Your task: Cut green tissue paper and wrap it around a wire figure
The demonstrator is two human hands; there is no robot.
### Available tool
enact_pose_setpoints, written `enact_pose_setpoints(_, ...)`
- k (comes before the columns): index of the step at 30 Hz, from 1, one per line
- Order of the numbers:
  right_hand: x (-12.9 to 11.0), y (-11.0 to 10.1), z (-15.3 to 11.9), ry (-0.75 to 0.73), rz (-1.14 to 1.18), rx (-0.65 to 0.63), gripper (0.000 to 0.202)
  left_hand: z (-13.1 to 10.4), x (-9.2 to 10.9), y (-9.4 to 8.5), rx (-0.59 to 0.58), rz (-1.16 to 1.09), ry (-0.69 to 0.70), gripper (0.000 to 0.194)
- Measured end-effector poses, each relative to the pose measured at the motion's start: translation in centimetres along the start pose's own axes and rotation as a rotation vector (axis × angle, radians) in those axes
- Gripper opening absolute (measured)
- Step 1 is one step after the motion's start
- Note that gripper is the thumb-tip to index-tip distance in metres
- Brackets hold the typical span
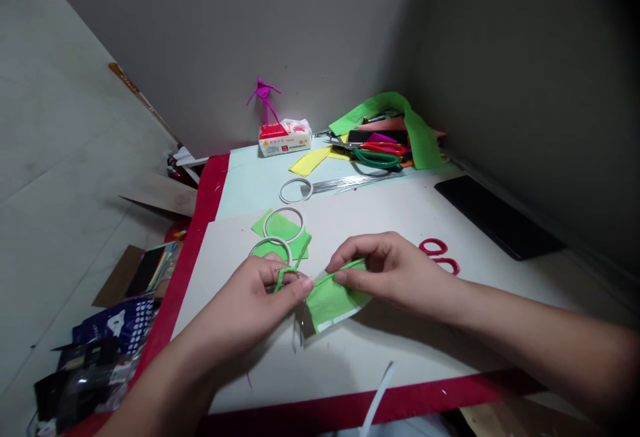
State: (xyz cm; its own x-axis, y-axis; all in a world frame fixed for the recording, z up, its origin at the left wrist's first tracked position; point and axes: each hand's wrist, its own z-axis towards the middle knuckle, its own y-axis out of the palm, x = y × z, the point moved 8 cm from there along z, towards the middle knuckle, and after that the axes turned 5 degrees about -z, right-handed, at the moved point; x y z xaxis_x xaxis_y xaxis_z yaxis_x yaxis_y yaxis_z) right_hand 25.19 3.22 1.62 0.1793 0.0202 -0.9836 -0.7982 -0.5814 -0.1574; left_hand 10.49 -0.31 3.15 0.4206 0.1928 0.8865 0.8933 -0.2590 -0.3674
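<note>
My left hand is closed with thumb and fingers around a green-wrapped wire piece, which has a bent loop and bare wire ends hanging below. A piece of green crepe paper with a pale lower edge hangs from my right hand, pinched along its top edge between thumb and fingers. The paper's left corner meets my left thumb tip. Just behind my left hand, white tape rings lie on green paper pieces. Red-handled scissors lie beyond my right wrist, their blades hidden.
A magenta figure stands by a small red-and-white box. Silver wires, yellow paper, green-handled scissors and a green strip lie behind. A black phone-like slab is right. Boxes and bags crowd beyond the red left edge.
</note>
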Motion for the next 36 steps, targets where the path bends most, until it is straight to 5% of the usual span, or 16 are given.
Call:
enact_pose_setpoints(5, -0.8, -0.3, -0.3, -0.054, 0.211, -0.139, 0.024, 0.1, -0.8, 0.3, -0.142, -0.391, -0.108, 0.023)
enact_pose_setpoints(8, -0.8, -1.6, 0.2, -0.125, 0.181, -0.107, 0.028, 0.4, -1.2, 0.0, -0.127, -0.491, -0.099, 0.02)
enact_pose_setpoints(16, -4.3, -1.6, -2.0, -0.904, -0.641, 0.233, 0.072, 0.6, -0.8, 0.9, -0.146, -0.482, -0.078, 0.026)
enact_pose_setpoints(21, -6.6, 0.2, -5.6, -1.193, -1.111, 0.465, 0.026, 0.8, -0.9, 1.3, -0.158, -0.419, -0.06, 0.031)
enact_pose_setpoints(24, -6.9, 1.4, -6.2, -1.215, -1.221, 0.391, 0.016, 0.9, -0.7, 1.6, -0.186, -0.345, -0.051, 0.036)
enact_pose_setpoints(29, -6.7, 1.9, -6.0, -1.148, -1.091, 0.212, 0.02, 0.7, -0.1, 2.3, -0.262, -0.268, -0.037, 0.042)
enact_pose_setpoints(36, -5.7, 1.2, -4.4, -0.91, -0.863, 0.17, 0.018, 0.7, -1.3, 3.9, -0.376, -0.297, -0.145, 0.043)
